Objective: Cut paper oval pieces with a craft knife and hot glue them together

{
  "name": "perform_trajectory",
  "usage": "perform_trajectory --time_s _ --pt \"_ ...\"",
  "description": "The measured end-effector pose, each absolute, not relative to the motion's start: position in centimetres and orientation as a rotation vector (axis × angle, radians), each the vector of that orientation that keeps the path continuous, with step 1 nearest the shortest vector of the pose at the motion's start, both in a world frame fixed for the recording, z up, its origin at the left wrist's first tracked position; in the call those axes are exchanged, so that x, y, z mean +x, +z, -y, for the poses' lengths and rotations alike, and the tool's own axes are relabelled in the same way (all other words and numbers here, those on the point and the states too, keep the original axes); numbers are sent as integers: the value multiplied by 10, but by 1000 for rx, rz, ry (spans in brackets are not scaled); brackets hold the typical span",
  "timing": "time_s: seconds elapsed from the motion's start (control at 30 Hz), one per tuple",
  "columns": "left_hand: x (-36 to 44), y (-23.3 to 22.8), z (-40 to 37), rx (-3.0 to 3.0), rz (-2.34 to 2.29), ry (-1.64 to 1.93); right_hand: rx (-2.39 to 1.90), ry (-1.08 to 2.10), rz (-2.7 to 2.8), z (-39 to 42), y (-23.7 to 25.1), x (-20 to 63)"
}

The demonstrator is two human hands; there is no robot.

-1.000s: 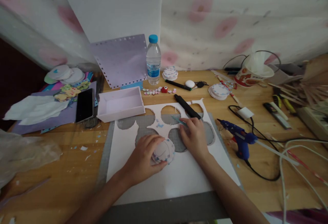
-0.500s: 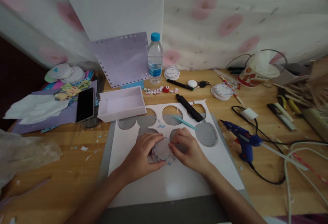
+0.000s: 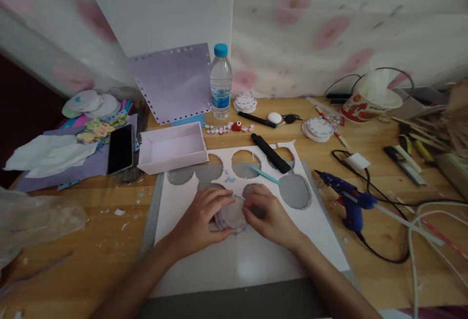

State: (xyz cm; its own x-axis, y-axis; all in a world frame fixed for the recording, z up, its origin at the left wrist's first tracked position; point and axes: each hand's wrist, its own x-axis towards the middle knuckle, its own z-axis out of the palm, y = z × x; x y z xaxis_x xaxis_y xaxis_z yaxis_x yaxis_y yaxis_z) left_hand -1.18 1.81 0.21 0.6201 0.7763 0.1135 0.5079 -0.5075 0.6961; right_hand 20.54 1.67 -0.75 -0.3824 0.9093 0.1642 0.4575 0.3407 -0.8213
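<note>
Now both hands grip a round paper disc (image 3: 231,214) on the white sheet (image 3: 248,255): left hand (image 3: 199,221) clamps its nine o'clock edge, right hand (image 3: 270,216) pinches at three o'clock. Beyond, at twelve o'clock, a teal stick (image 3: 263,175), then a water bottle (image 3: 221,83).

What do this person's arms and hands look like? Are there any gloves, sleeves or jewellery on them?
Both arms come in from the bottom edge and are bare as far as the picture shows: no sleeves appear. The left hand and right hand wear no gloves, and no rings, watch or bracelets show on the fingers or wrists. The nails look short and unpainted, though they are too small to be sure.
</note>
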Motion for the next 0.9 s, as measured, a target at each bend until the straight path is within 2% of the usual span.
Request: perform_trajectory --time_s 0.37,0.53,0.9 --pt "-5 -1 -16 1817 -1178 782 -1209 1094 1823 -18 -9 208" --pt "-3 -4 -18 1631 -1239 734 -1209 1096 1822 -18 -10 207" --pt "2 15 -10 1733 -1406 728 -1202 1087 1841 -17 -8 206"
